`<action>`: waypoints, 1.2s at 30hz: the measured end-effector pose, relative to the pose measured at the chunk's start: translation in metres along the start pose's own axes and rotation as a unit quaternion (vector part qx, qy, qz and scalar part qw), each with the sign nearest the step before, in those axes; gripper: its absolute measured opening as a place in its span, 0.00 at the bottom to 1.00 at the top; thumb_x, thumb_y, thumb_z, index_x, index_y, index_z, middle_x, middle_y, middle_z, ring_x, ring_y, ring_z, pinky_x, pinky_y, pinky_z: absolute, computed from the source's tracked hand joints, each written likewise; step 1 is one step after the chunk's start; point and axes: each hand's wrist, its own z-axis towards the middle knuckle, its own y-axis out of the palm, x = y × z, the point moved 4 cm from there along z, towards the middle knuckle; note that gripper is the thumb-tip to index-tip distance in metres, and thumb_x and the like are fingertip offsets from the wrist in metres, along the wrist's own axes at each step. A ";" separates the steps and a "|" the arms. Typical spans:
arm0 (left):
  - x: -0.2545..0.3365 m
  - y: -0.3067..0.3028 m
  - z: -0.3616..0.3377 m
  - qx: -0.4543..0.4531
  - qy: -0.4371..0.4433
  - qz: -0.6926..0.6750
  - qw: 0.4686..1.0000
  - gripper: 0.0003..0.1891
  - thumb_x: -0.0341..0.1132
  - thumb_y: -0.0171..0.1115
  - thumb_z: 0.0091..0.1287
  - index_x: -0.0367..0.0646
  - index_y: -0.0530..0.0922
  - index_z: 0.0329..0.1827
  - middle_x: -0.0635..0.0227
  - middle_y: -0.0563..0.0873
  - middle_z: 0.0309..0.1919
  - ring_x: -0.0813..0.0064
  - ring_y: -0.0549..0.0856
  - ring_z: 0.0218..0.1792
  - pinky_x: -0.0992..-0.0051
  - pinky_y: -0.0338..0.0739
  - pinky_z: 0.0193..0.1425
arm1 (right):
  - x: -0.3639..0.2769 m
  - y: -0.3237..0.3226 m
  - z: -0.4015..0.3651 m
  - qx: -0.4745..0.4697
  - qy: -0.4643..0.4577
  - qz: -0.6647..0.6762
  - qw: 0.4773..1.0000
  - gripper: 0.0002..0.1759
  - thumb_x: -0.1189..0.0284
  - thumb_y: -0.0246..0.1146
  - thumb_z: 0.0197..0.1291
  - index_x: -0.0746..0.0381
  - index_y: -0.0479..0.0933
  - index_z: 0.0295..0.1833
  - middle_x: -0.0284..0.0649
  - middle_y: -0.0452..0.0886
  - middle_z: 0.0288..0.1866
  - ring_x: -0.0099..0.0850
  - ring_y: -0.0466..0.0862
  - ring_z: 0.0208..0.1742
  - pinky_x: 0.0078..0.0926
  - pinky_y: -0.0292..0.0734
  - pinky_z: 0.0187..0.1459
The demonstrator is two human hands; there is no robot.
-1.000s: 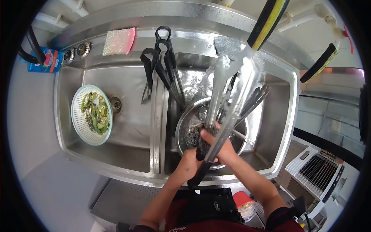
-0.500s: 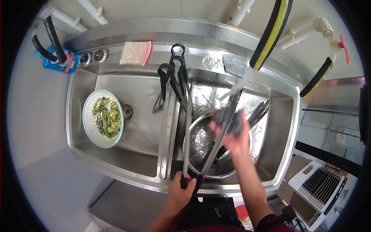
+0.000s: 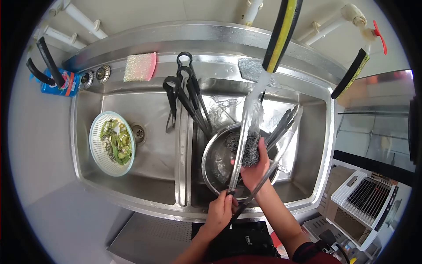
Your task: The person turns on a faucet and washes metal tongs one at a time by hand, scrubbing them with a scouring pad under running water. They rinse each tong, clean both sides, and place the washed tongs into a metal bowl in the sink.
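Observation:
My left hand is closed around the black handle end of a pair of long metal tongs, near the sink's front edge. The tongs are spread apart, one arm under running water and the other slanting off to the right. A dark steel wool scrubber lies in my right hand, palm up between the two arms and close to the left one. Below is a round metal bowl with water and dark pieces in it. More tongs lean at the bowl's right side.
A black and yellow hose pours water into the right basin. Several black-handled tongs rest across the divider. The left basin holds a basket of vegetable scraps. A pink-edged sponge, grey pad and blue bottle line the back.
The tongs' arms have spread wider, the right one swinging right. My right hand with the scrubber has come down and left, by the left arm. The whole view has shifted slightly.

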 end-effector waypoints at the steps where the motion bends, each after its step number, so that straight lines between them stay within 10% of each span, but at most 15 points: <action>1: 0.006 -0.004 0.005 0.017 0.056 0.057 0.997 0.12 0.30 0.41 0.65 0.34 0.68 0.46 0.63 0.77 0.23 0.77 0.78 0.20 0.79 0.71 0.25 | 0.000 -0.003 0.007 -0.027 0.010 -0.015 0.999 0.20 0.55 0.48 0.58 0.58 0.70 0.46 0.40 0.78 0.37 0.31 0.79 0.35 0.29 0.77 0.30; 4: 0.023 -0.012 0.019 0.035 0.123 0.131 0.983 0.11 0.31 0.41 0.65 0.34 0.71 0.38 0.65 0.75 0.12 0.76 0.77 0.14 0.77 0.69 0.21 | 0.002 -0.017 -0.004 -0.066 0.037 -0.263 0.962 0.33 0.63 0.59 0.53 0.63 0.53 0.61 0.44 0.65 0.52 0.32 0.72 0.47 0.30 0.73 0.43; 9: 0.034 -0.012 0.023 -0.027 0.092 0.198 0.976 0.11 0.33 0.41 0.66 0.35 0.70 0.30 0.61 0.75 0.13 0.70 0.77 0.15 0.75 0.69 0.22 | 0.002 -0.013 0.012 -0.145 0.061 -0.338 0.928 0.31 0.64 0.60 0.52 0.69 0.58 0.56 0.42 0.72 0.42 0.24 0.75 0.38 0.18 0.73 0.35; 12: 0.021 -0.004 0.007 -0.025 0.088 0.192 0.977 0.11 0.34 0.42 0.66 0.36 0.70 0.31 0.63 0.74 0.13 0.73 0.76 0.16 0.77 0.69 0.23 | -0.047 0.033 0.047 -0.152 0.031 -0.254 0.955 0.10 0.70 0.54 0.55 0.67 0.70 0.38 0.38 0.76 0.29 0.28 0.78 0.26 0.28 0.78 0.25; 20: 0.028 -0.013 0.018 -0.004 0.086 0.182 0.980 0.11 0.34 0.42 0.66 0.35 0.70 0.31 0.63 0.74 0.13 0.74 0.76 0.16 0.77 0.69 0.23 | -0.002 0.029 0.008 -0.035 -0.001 -0.217 0.976 0.32 0.63 0.64 0.46 0.67 0.60 0.53 0.39 0.75 0.33 0.32 0.77 0.24 0.28 0.75 0.19; 22: 0.025 -0.007 0.012 0.002 0.091 0.171 0.981 0.11 0.34 0.43 0.66 0.35 0.69 0.31 0.62 0.74 0.13 0.73 0.77 0.15 0.76 0.69 0.22 | -0.028 0.031 0.053 -0.130 0.058 -0.231 0.962 0.18 0.64 0.59 0.52 0.66 0.69 0.43 0.38 0.76 0.27 0.29 0.77 0.25 0.24 0.76 0.24; 24: 0.023 -0.005 0.010 -0.002 0.082 0.170 0.982 0.11 0.34 0.43 0.66 0.35 0.69 0.31 0.62 0.74 0.13 0.72 0.77 0.15 0.76 0.69 0.22 | -0.060 0.060 0.073 -0.141 -0.072 -0.215 0.964 0.15 0.63 0.57 0.54 0.65 0.71 0.37 0.39 0.76 0.25 0.28 0.77 0.25 0.22 0.75 0.26; 29: 0.021 -0.016 0.019 -0.032 0.011 0.153 0.988 0.11 0.34 0.43 0.65 0.35 0.69 0.30 0.62 0.74 0.13 0.71 0.77 0.15 0.75 0.69 0.22 | -0.015 0.032 0.041 -0.072 -0.030 -0.180 0.980 0.15 0.64 0.57 0.54 0.63 0.69 0.41 0.39 0.76 0.30 0.29 0.77 0.27 0.30 0.76 0.24; 35: 0.029 -0.015 0.021 0.030 0.137 0.200 0.970 0.10 0.32 0.44 0.65 0.35 0.70 0.29 0.62 0.74 0.12 0.74 0.77 0.15 0.75 0.69 0.21 | -0.025 0.049 0.054 -0.146 0.000 -0.182 0.972 0.16 0.63 0.57 0.52 0.64 0.69 0.40 0.40 0.75 0.31 0.29 0.76 0.28 0.30 0.76 0.27; 36: 0.034 -0.018 0.031 0.015 0.080 0.147 0.986 0.11 0.32 0.44 0.65 0.35 0.70 0.28 0.61 0.75 0.14 0.74 0.77 0.16 0.77 0.69 0.21 | -0.002 0.017 0.062 -0.039 -0.096 -0.247 0.963 0.18 0.63 0.58 0.52 0.64 0.69 0.43 0.40 0.75 0.32 0.31 0.77 0.31 0.31 0.77 0.29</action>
